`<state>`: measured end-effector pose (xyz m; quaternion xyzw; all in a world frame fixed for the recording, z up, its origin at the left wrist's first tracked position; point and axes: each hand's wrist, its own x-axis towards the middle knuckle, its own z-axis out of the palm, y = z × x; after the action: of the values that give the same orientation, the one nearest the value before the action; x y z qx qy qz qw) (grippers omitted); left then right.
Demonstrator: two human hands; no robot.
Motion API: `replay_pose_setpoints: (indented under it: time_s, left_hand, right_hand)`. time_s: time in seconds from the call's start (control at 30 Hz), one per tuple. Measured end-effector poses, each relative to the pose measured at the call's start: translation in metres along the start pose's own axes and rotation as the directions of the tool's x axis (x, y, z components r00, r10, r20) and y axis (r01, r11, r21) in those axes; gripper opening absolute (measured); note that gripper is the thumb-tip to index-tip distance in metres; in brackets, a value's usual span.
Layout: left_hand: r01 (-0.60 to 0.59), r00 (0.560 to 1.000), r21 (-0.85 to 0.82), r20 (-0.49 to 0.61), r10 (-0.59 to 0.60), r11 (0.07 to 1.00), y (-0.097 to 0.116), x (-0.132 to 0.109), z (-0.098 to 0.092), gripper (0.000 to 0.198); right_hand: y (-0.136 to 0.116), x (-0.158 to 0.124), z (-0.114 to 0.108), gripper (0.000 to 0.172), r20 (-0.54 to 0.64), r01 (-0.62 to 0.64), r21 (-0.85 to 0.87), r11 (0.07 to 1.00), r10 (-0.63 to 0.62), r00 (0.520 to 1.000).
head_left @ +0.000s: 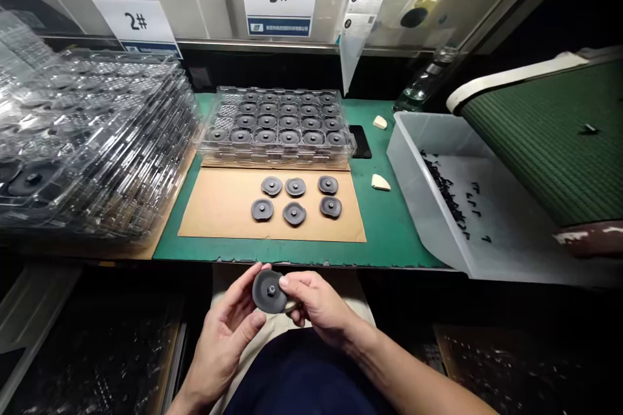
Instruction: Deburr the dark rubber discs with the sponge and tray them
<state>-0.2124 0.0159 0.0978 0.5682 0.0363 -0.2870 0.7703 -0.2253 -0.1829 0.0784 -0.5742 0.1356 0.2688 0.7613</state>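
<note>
Just in front of the bench edge, a dark grey round plastic part (268, 298) with a raised centre stud is held in both hands. My left hand (221, 331) curls round its left side, fingers behind and thumb near the lower rim. With its thumb on the right rim, my right hand (316, 305) grips the same part. A bit of something cream-coloured (291, 305) shows under the right thumb; the fingers hide most of it. Several similar dark round parts, such as the nearest one (294, 213), lie apart on a brown cardboard sheet (219, 207).
Behind the cardboard, a clear blister tray (228, 154) holds rows of dark parts. Stacked clear trays (111, 142) stand left. Two cream pieces, one nearer (380, 182), and a black phone-like slab (361, 142) lie right. Beyond are a grey bin (413, 188) and a green conveyor belt (549, 142).
</note>
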Motion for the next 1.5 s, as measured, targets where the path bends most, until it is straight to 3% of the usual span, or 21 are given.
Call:
replay_pose_setpoints:
  time_s: [0.07, 0.13, 0.2, 0.23, 0.3, 0.33, 0.37, 0.4, 0.5, 0.6, 0.67, 0.77, 0.87, 1.03, 1.2, 1.33, 1.5]
  left_hand:
    - [0.015, 0.997, -0.041, 0.076, -0.012, 0.999, 0.004, 0.003, 0.0, 0.062]
    - [-0.011, 0.996, -0.07, 0.083, 0.017, 0.998, 0.003, 0.005, 0.003, 0.063]
    - [-0.056, 0.997, -0.111, 0.037, 0.06, 0.992, 0.002, 0.007, 0.008, 0.062]
    - [-0.078, 0.997, -0.135, 0.005, 0.079, 0.988, 0.002, 0.007, 0.01, 0.062]
    - [-0.11, 0.994, -0.172, -0.046, 0.103, 0.979, 0.004, 0.008, 0.014, 0.059]
    - [-0.121, 0.992, -0.18, -0.064, 0.111, 0.976, 0.006, 0.008, 0.016, 0.058]
    - [-0.13, 0.99, -0.181, -0.077, 0.118, 0.975, 0.007, 0.008, 0.018, 0.057]
    - [-0.138, 0.988, -0.181, -0.09, 0.124, 0.974, 0.009, 0.008, 0.019, 0.057]
    - [-0.152, 0.982, -0.19, -0.143, 0.125, 0.97, 0.013, 0.007, 0.021, 0.057]
    - [-0.13, 0.981, -0.238, -0.173, 0.089, 0.962, 0.016, 0.004, 0.023, 0.058]
    - [-0.101, 0.985, -0.268, -0.163, 0.059, 0.958, 0.018, 0.001, 0.024, 0.058]
    - [-0.073, 0.987, -0.292, -0.161, 0.026, 0.954, 0.02, -0.002, 0.026, 0.056]
    - [-0.032, 0.988, -0.35, -0.155, -0.025, 0.936, 0.021, -0.004, 0.026, 0.049]
    - [0.019, 0.985, -0.386, -0.15, -0.083, 0.922, 0.025, -0.001, 0.028, 0.044]
    - [0.008, 0.972, -0.421, -0.208, -0.105, 0.907, 0.029, -0.001, 0.029, 0.046]
    - [0.044, 0.976, -0.427, -0.175, -0.13, 0.903, 0.029, -0.002, 0.027, 0.047]
    - [0.065, 0.977, -0.413, -0.158, -0.142, 0.908, 0.029, -0.001, 0.024, 0.042]
  right_hand:
    - [-0.005, -0.006, 0.001, 0.056, 0.036, -0.003, 0.017, 1.0, 0.002, 0.999]
    - [-0.011, -0.01, -0.001, 0.056, 0.02, 0.014, 0.005, 1.0, -0.014, 1.0]
    - [-0.016, -0.013, -0.007, 0.049, -0.111, 0.13, -0.102, 0.986, -0.141, 0.984]
    - [-0.019, -0.015, -0.01, 0.041, -0.195, 0.224, -0.221, 0.949, -0.268, 0.944]
    - [-0.026, -0.021, -0.013, 0.031, -0.272, 0.366, -0.499, 0.786, -0.543, 0.795]
    - [-0.03, -0.024, -0.013, 0.039, -0.254, 0.396, -0.603, 0.693, -0.637, 0.728]
    - [-0.035, -0.029, -0.012, 0.046, -0.205, 0.42, -0.666, 0.617, -0.692, 0.693]
    - [-0.04, -0.034, -0.01, 0.049, -0.142, 0.445, -0.693, 0.567, -0.712, 0.687]
    - [-0.059, -0.049, -0.001, 0.029, 0.064, 0.516, -0.73, 0.448, -0.707, 0.704]
    - [-0.074, -0.06, 0.005, 0.019, 0.168, 0.523, -0.711, 0.47, -0.609, 0.775]
    - [-0.078, -0.062, 0.006, 0.019, 0.169, 0.507, -0.716, 0.479, -0.587, 0.792]
    - [-0.078, -0.061, 0.004, 0.025, 0.136, 0.472, -0.779, 0.412, -0.624, 0.769]
    - [-0.076, -0.058, 0.001, 0.019, 0.19, 0.487, -0.771, 0.412, -0.58, 0.792]
    - [-0.076, -0.056, 0.004, 0.031, 0.167, 0.449, -0.856, 0.257, -0.684, 0.71]
    - [-0.079, -0.059, 0.011, 0.014, 0.157, 0.436, -0.806, 0.4, -0.565, 0.81]
    - [-0.08, -0.057, 0.011, 0.018, 0.087, 0.387, -0.852, 0.352, -0.634, 0.768]
    - [-0.077, -0.056, 0.008, 0.016, 0.154, 0.415, -0.84, 0.349, -0.58, 0.8]
